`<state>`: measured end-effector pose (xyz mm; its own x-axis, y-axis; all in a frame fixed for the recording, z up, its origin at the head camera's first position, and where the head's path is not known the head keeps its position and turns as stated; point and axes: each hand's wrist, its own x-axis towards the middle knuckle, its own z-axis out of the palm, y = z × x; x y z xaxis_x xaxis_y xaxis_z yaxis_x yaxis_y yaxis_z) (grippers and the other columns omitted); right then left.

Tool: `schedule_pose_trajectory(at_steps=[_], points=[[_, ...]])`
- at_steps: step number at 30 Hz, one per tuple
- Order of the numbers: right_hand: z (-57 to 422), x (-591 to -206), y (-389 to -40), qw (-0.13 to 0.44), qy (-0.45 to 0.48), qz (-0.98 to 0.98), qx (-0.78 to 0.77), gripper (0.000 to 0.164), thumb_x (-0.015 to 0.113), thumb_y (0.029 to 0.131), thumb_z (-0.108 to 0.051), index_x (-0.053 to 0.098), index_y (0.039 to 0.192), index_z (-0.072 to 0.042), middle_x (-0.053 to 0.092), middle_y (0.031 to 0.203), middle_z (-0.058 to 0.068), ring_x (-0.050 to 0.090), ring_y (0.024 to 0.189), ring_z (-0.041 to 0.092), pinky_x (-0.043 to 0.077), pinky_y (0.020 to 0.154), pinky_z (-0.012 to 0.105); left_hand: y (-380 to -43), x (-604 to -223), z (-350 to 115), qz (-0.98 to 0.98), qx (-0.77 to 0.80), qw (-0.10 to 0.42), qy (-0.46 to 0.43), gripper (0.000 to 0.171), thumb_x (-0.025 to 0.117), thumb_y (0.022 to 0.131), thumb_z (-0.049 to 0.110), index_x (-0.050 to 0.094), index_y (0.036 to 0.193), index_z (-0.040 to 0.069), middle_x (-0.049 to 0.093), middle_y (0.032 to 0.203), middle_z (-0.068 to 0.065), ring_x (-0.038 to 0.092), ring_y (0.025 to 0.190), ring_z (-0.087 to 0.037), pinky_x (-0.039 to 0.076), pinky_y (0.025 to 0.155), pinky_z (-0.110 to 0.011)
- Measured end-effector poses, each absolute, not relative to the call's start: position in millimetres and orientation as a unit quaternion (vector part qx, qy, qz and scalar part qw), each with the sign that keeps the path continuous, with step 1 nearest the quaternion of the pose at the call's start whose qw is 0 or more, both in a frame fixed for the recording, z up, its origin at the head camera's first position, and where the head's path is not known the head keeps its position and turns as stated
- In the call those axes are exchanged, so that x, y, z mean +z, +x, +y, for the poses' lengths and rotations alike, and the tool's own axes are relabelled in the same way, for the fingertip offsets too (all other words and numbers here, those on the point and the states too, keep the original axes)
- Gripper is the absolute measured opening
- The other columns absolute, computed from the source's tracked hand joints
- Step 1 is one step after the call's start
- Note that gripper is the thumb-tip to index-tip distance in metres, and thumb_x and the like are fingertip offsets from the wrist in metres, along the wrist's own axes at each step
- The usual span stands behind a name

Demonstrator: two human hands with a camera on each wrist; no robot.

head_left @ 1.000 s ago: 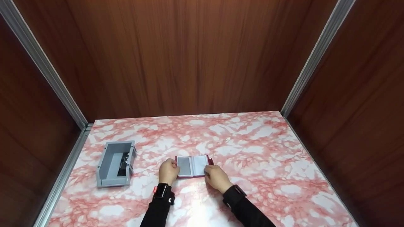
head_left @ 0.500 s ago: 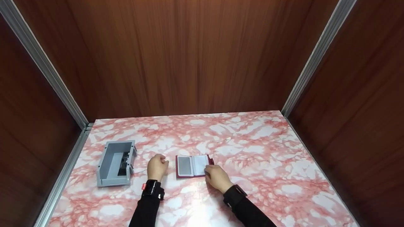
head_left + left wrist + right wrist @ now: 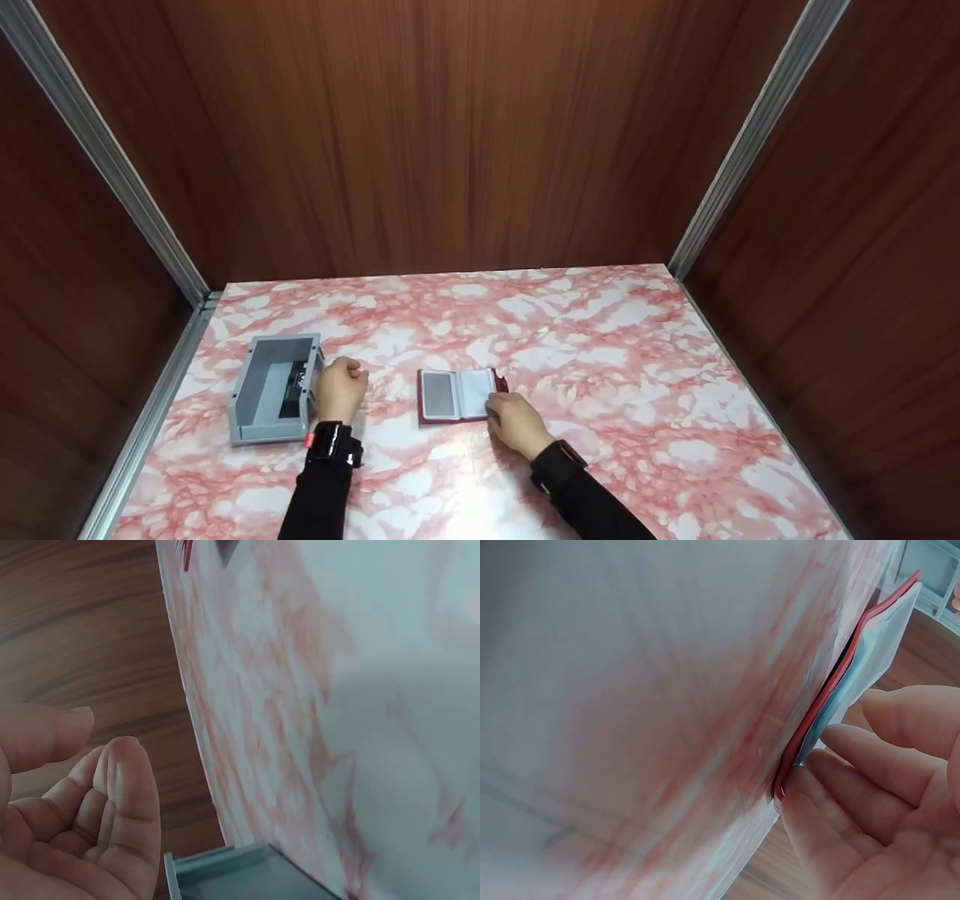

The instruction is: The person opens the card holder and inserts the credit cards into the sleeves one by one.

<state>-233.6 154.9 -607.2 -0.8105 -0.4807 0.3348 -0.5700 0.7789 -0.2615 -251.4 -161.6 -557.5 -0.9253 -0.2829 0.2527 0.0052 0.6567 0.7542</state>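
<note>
A red card holder (image 3: 439, 395) lies spread open on the table, its clear plastic sleeves facing up. My right hand (image 3: 519, 425) holds its right edge; in the right wrist view the thumb is over the sleeves (image 3: 877, 652) and the fingertips are at the red cover's edge. My left hand (image 3: 341, 390) is beside the right wall of a grey plastic bin (image 3: 274, 433), with loosely curled fingers and nothing in them. In the left wrist view, the thumb and fingertips (image 3: 131, 772) stand apart, and the bin's corner shows below.
Inside the bin, a black object (image 3: 294, 394) lies along the right wall. The table (image 3: 600, 360) has a pink and white marbled top. Wood-grain panels (image 3: 465, 150) with metal corner profiles enclose it at the back and both sides.
My left hand has let go of the card holder's left edge and moved left to the bin. My right hand and the card holder have stayed in place.
</note>
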Motion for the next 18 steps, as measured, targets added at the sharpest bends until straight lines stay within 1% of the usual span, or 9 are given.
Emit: schedule_pose_trajectory(at_steps=[6, 12, 14, 18], points=[[155, -607, -233, 0.126, 0.281, -0.935, 0.177, 0.017, 0.073, 0.08, -0.002, 0.069, 0.096, 0.001, 0.069, 0.108, 0.019, 0.065, 0.099, 0.037, 0.051, 0.089, 0.043, -250, -550, -178, -0.885, -0.422, 0.171, 0.095, 0.019, 0.066, 0.088, 0.007, 0.067, 0.101, -0.007, 0.069, 0.089, -0.018, 0.065, 0.084, -0.037, 0.05, 0.077, -0.05], [155, -608, -233, 0.13, 0.283, -0.935, 0.172, 0.017, 0.074, 0.081, -0.002, 0.07, 0.097, 0.001, 0.069, 0.109, 0.019, 0.065, 0.099, 0.036, 0.052, 0.088, 0.042, -249, -542, -192, -0.881, -0.427, 0.16, 0.123, 0.025, 0.064, 0.091, 0.011, 0.065, 0.108, -0.007, 0.069, 0.097, -0.021, 0.065, 0.089, -0.038, 0.049, 0.08, -0.05], [155, -608, -234, 0.131, 0.282, -0.935, 0.171, 0.017, 0.074, 0.08, -0.002, 0.069, 0.096, 0.001, 0.07, 0.108, 0.018, 0.065, 0.099, 0.036, 0.052, 0.088, 0.042, -249, -540, -198, -0.882, -0.425, 0.16, 0.128, 0.026, 0.062, 0.091, 0.01, 0.064, 0.11, -0.008, 0.069, 0.099, -0.023, 0.064, 0.092, -0.039, 0.048, 0.082, -0.05], [154, -608, -234, 0.135, 0.283, -0.934, 0.173, 0.015, 0.075, 0.079, -0.002, 0.069, 0.093, 0.001, 0.07, 0.107, 0.018, 0.066, 0.098, 0.035, 0.052, 0.088, 0.042, -248, -535, -211, -0.881, -0.42, 0.17, 0.138, 0.026, 0.062, 0.091, 0.009, 0.064, 0.108, -0.01, 0.068, 0.101, -0.026, 0.063, 0.096, -0.042, 0.047, 0.086, -0.051]])
